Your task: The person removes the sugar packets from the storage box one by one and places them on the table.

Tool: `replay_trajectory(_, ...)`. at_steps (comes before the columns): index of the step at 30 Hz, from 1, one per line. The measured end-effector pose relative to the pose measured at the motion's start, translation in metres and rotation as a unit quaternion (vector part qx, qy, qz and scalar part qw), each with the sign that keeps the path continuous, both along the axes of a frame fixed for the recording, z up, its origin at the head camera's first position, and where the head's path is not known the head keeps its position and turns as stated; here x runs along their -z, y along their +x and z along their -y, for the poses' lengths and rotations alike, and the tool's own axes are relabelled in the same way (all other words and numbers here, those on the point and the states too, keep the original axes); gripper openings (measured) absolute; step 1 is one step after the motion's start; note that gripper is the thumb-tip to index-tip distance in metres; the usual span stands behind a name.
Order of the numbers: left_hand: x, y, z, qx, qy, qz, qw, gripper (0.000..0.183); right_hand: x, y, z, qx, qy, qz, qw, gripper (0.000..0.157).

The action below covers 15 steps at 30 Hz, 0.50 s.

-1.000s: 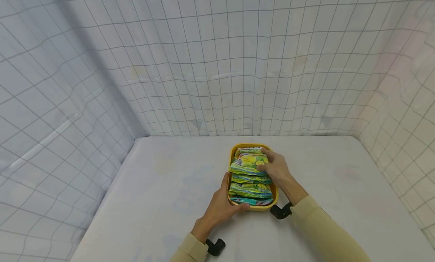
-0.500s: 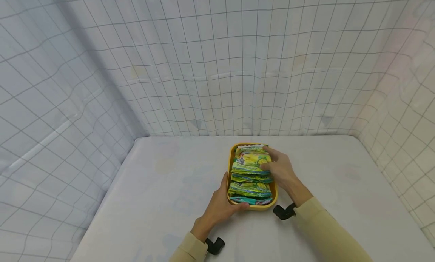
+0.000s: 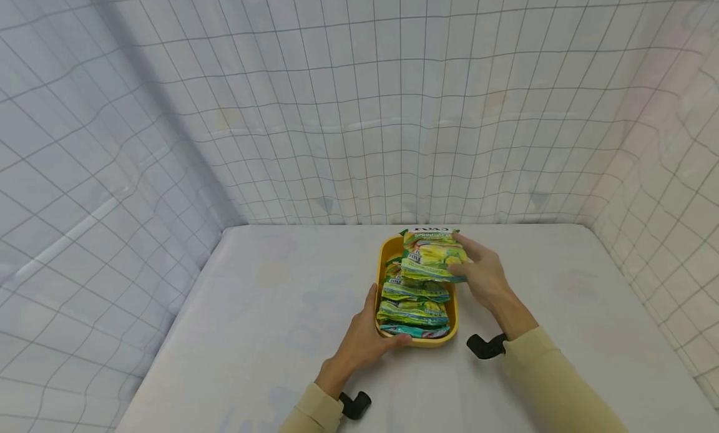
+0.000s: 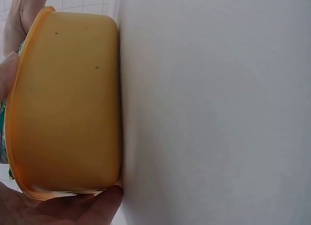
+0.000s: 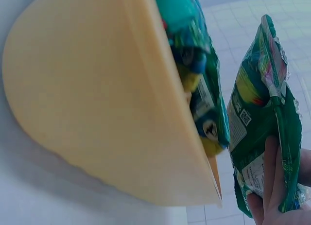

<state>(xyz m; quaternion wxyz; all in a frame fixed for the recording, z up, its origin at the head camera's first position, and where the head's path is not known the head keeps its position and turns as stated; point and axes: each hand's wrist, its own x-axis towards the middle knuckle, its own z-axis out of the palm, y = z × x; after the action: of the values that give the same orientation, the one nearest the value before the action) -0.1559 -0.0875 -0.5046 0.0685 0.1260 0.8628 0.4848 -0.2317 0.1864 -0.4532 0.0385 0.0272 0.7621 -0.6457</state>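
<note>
A yellow plastic basket [image 3: 389, 251] stands on the table, packed with a row of green and yellow packets [image 3: 414, 311]. A teal packet [image 3: 412, 330] lies at its near end. My left hand [image 3: 361, 344] holds the basket's near left corner, thumb along the near rim, fingers against the left side. In my right hand [image 3: 487, 278], a sealed green and yellow packet [image 3: 431, 253] is pinched by its right edge above the basket's far end. From the right wrist view, that packet [image 5: 248, 123] shows its dark green back, apart from the basket wall [image 5: 97, 98].
White cloth covers the table [image 3: 281, 296]. Pale grid-patterned curtains [image 3: 359, 108] hang behind it and along both sides. Black wrist mounts [image 3: 355, 405] sit at the cuffs of both sleeves.
My right hand has lifted the front-printed packet out of the basket's far end and shifted it right. Packets behind it have come into sight. The left hand has stayed put.
</note>
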Motion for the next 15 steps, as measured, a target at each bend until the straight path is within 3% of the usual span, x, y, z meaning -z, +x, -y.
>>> replay_trajectory(8,0.001,0.000,-0.001,-0.004,0.001,0.003,1.0000,0.127,0.000,0.000,-0.018,-0.001,-0.037,0.005,0.999,0.080)
replay_trajectory(15,0.001,-0.001,0.000,-0.003,0.005,0.002,1.0000,0.127,-0.001,0.000,-0.037,-0.002,-0.122,0.007,0.992,0.083)
